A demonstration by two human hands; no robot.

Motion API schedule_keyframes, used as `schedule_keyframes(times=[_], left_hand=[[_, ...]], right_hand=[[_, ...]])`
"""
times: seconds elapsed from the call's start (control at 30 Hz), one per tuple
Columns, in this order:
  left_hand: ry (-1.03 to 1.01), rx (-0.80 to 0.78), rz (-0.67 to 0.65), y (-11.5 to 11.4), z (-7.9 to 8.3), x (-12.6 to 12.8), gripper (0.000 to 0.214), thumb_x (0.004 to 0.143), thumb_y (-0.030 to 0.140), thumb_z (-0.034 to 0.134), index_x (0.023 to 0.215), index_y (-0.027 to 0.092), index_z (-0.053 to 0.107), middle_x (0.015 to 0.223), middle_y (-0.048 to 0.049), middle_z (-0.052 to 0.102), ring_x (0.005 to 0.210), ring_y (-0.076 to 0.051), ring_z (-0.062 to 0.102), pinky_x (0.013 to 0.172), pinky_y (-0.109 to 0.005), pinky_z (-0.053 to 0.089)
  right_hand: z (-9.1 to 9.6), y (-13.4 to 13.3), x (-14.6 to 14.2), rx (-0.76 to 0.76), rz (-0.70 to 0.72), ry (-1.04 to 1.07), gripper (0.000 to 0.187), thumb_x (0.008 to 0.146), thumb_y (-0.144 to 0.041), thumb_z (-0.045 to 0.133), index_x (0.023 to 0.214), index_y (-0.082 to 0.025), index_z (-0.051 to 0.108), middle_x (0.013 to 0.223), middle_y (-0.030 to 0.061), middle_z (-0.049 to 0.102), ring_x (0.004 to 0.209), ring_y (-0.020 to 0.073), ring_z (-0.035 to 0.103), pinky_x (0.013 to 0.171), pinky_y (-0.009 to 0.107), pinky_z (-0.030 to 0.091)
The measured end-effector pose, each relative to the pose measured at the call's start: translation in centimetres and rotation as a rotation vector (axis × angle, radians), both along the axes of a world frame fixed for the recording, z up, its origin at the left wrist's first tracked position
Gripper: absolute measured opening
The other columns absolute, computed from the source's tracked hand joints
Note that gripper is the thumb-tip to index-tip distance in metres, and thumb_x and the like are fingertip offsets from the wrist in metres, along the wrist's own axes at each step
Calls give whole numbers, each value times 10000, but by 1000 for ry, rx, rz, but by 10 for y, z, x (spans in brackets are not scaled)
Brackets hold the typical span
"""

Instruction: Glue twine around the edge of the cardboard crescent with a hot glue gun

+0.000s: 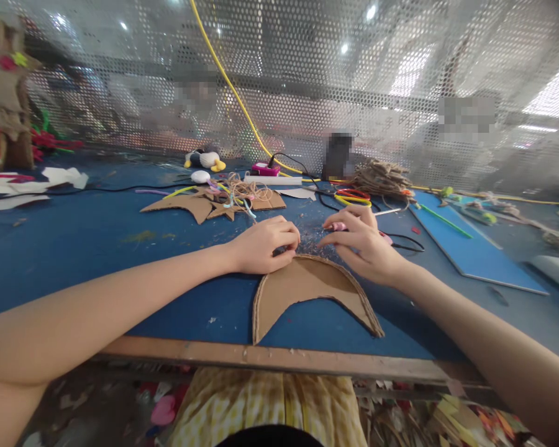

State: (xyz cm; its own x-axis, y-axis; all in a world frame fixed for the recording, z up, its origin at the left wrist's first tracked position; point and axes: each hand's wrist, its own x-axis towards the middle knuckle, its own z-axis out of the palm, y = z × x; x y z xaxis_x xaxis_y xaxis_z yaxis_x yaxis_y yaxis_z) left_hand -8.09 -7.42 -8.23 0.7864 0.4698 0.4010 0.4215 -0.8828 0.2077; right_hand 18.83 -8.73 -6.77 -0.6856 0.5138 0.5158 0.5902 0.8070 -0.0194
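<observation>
A brown cardboard crescent [307,277] lies near the table's front edge with its points toward me. Its outer rim looks lined with a cord-like edge. My left hand [266,245] rests at the crescent's upper left rim, thumb and fingers curled into a pinch; what is between the fingertips is too small to make out. To the right, my right hand [364,243] hovers just beyond the crescent's upper right rim, fingers bent and apart. Behind those fingers is a pink tool [338,226], mostly hidden, with a black cable [412,243] beside it.
Farther back lie cardboard cutouts [179,205], tangled twine [245,186], scissors with red and yellow handles [353,198] and a twine bundle [382,177]. A blue board [475,245] lies right, a stuffed toy [205,160] at the back. A yellow cable [233,87] hangs before perforated mesh [307,74].
</observation>
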Motion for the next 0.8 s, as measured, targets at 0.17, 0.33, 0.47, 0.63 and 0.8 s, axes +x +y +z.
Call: schedule_keyframes(times=[0.17, 0.33, 0.47, 0.63, 0.8], left_hand=[[21, 35, 0, 0, -1, 1, 139, 918, 175, 494, 834, 180, 605, 1083, -92, 678, 999, -233, 578, 949, -389, 449], [38, 48, 5, 1, -3, 1, 142, 921, 180, 491, 838, 179, 607, 1086, -92, 675, 992, -234, 577, 938, -387, 448], [33, 48, -4, 2, -3, 2, 143, 921, 179, 489, 843, 179, 609, 1080, -91, 674, 982, -231, 579, 930, -387, 449], [29, 42, -3, 2, -3, 2, 149, 921, 181, 489, 850, 183, 619, 1067, -89, 675, 975, -233, 576, 915, -389, 447], [36, 39, -3, 2, -3, 1, 159, 935, 189, 487, 851, 177, 621, 1080, -95, 675, 997, -237, 576, 925, -388, 444]], right_hand=[[-4, -9, -9, -48, 45, -75, 345, 946, -141, 471, 1004, -295, 774, 1299, 58, 603, 1234, 297, 377, 1047, 525, 350], [-6, -8, -8, -9, 49, -126, 323, 959, -158, 477, 1015, -286, 769, 1325, 60, 600, 1248, 308, 386, 1044, 539, 338], [-6, -9, -8, 61, 54, -152, 299, 950, -165, 496, 1035, -272, 763, 1323, 64, 609, 1256, 318, 384, 1044, 542, 339], [-8, -10, -10, 80, 34, -126, 316, 940, -149, 497, 1062, -282, 757, 1324, 60, 611, 1238, 309, 404, 1026, 529, 359], [-9, -10, -11, 59, 34, -180, 310, 947, -160, 489, 1067, -287, 746, 1336, 58, 606, 1261, 314, 393, 1044, 544, 335]])
